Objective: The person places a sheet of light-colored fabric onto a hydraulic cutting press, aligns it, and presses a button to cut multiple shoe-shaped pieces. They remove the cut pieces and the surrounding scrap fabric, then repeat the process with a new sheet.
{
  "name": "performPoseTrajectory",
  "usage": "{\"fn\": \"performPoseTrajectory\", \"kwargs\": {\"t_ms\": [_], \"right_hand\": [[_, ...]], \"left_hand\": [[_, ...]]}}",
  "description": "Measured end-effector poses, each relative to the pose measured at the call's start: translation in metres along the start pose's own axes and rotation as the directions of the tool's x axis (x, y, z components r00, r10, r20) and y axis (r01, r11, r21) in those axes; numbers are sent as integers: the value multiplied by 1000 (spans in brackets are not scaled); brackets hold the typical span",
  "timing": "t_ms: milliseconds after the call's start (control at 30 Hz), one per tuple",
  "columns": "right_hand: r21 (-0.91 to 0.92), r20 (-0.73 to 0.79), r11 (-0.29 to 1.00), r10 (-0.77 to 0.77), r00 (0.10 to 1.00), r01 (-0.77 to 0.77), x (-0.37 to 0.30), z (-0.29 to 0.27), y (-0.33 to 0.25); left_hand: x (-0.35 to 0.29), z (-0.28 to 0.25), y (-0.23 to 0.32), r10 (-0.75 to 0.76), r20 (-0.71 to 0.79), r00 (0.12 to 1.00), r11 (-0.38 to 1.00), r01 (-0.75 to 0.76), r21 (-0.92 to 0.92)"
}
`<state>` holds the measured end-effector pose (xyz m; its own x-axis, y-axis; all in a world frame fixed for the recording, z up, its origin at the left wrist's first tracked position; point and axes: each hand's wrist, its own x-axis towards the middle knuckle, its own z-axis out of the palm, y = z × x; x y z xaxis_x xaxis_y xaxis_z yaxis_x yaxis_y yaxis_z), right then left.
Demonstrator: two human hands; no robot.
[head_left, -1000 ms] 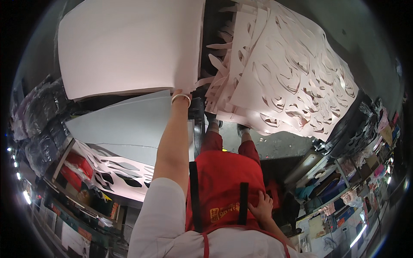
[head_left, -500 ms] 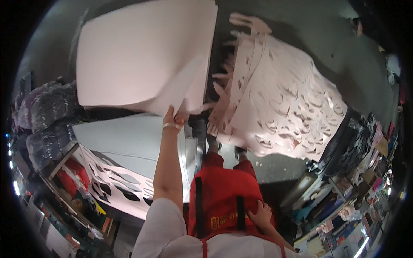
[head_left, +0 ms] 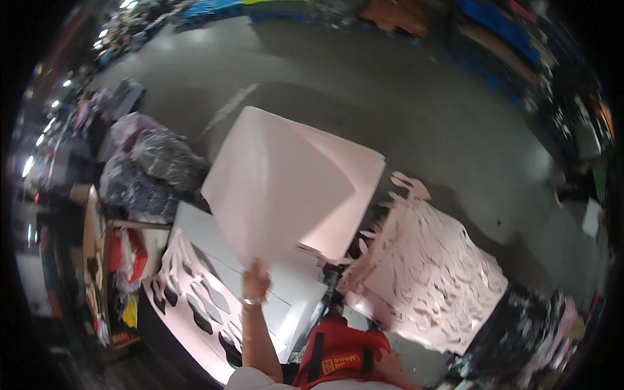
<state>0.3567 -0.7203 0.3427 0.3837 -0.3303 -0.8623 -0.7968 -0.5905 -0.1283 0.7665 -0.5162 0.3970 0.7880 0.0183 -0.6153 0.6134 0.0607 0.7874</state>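
We hold a large, pale pink, flexible sheet of foam-like material [head_left: 286, 188] up in the air, well above the grey concrete floor [head_left: 403, 110]. It bows along a ridge running up from its lower edge, so one half lies in light and the other in shadow. Our left hand [head_left: 255, 283] is raised with the fingers pinched on that lower edge; a light band sits on the wrist. Our right hand [head_left: 383, 359] rests low against the red apron with a yellow patch [head_left: 338, 361]. Its fingers are too blurred to read, so we cannot tell whether it grips anything.

Below the sheet lies a flat grey-white work table [head_left: 286, 305]. Draped over the table's near left side is a pink sheet with dark sole-shaped cut-outs [head_left: 195, 305]. To the right sits a thick stack of pink punched-out waste sheets [head_left: 429, 279], its curled tabs sticking out toward the lifted sheet. Further left are grey plastic-wrapped bundles [head_left: 153, 169].

The risks, as we judge them, come from the single grip. One hand on one edge of so wide and limp a sheet leaves the far corners free, so it could fold over itself and crease along the ridge, or slip from the fingers altogether. Swinging it right, its edge could snag the curled tabs and drag the waste stack askew.
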Motion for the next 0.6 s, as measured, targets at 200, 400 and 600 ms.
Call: {"fn": "performPoseTrajectory", "kwargs": {"t_ms": [200, 400, 600], "right_hand": [[990, 95, 138, -785, 613, 22, 4, -77, -51], [988, -63, 50, -725, 686, 143, -87, -186, -5], [969, -202, 28, -480, 854, 245, -151, -230, 1]], "left_hand": [[-185, 113, -45, 421, 661, 622, 456, -775, 439], [-303, 147, -46, 254, 674, 693, 602, -659, 451], [-386, 141, -56, 644, 566, 515, 534, -832, 150]]}}
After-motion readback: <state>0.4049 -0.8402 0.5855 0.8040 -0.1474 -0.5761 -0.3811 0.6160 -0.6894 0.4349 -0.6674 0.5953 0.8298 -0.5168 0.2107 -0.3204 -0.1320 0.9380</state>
